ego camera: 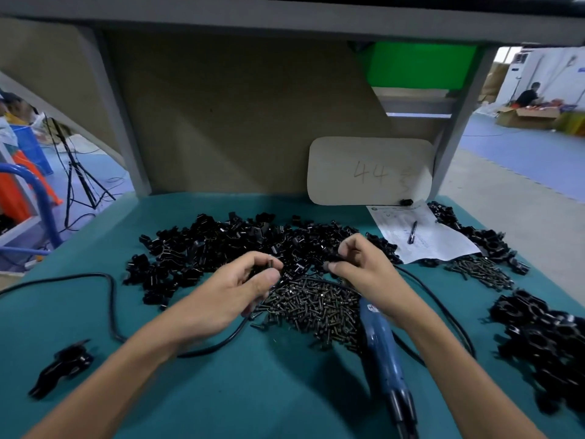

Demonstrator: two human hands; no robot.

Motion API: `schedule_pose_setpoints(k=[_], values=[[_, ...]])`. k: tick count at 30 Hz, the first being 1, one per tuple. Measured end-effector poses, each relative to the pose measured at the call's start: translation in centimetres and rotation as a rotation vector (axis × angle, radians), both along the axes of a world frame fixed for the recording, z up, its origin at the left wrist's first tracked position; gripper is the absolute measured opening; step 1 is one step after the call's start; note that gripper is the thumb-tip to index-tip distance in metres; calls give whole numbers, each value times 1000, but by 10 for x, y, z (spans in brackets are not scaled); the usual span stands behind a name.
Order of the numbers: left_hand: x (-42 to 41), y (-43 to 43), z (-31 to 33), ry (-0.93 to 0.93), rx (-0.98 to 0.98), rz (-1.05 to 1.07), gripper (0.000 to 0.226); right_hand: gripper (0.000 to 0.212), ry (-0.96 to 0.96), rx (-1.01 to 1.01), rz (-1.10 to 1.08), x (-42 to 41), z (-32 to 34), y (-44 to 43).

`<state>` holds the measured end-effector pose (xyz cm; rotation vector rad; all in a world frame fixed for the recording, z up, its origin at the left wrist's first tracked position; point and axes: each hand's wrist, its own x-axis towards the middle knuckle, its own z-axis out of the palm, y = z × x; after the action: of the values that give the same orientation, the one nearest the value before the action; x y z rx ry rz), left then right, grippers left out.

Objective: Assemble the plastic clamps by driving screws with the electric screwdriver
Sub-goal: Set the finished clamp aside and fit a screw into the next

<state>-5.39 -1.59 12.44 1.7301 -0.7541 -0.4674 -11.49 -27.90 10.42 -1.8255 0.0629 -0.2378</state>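
Glossy black plastic clamps [228,245] lie heaped beside dark screws [313,308].

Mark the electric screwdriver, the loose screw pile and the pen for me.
electric screwdriver [380,346], head view, on its blue body.
screw pile [311,304], head view, middle of the heap.
pen [412,232], head view, mid-barrel, on the paper sheet.
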Motion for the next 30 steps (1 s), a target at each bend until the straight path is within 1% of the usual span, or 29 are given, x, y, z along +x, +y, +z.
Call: schedule_pose_setpoints(k=[2, 4, 6, 8, 10, 11, 13, 17, 19, 21, 24, 26, 30], values=[[-10, -4, 5, 25, -68, -45, 23, 28, -10, 96, 71, -21, 5, 17], [-18, -7, 8, -39, -65, -45, 28, 30, -13, 184, 137, -37, 7, 30], [-24, -9, 10, -111, -51, -33, 26, 30, -18, 351, 188, -50, 9, 40], [-31, -9, 12, -103, -93, -2, 20, 30, -19, 523, 214, -59, 11, 48], [-37, -9, 13, -91, -138, 25, 18, 28, -31, 600, 205, -66, 12, 54], [-39, -9, 14, -79, -158, 31, 19, 27, -46, 607, 201, -68, 12, 57], [-44, -8, 15, -22, -202, 42, 26, 27, -86, 551, 185, -72, 12, 61], [-51, -5, 19, 136, -227, 15, 36, 26, -192, 312, 82, -77, 16, 63], [-54, -5, 20, 143, -222, 8, 38, 29, -234, 214, 52, -78, 21, 64], [-57, -6, 21, 63, -166, 15, 38, 29, -259, 153, 45, -78, 25, 67], [-62, -7, 22, -117, -76, 14, 30, 30, -266, 120, 77, -80, 26, 73], [-62, -6, 21, -245, 8, 70, 33, 30, -254, 180, 111, -83, 25, 75], [-67, -1, 21, -420, 111, 165, 42, 30, -261, 312, 105, -88, 26, 80]])
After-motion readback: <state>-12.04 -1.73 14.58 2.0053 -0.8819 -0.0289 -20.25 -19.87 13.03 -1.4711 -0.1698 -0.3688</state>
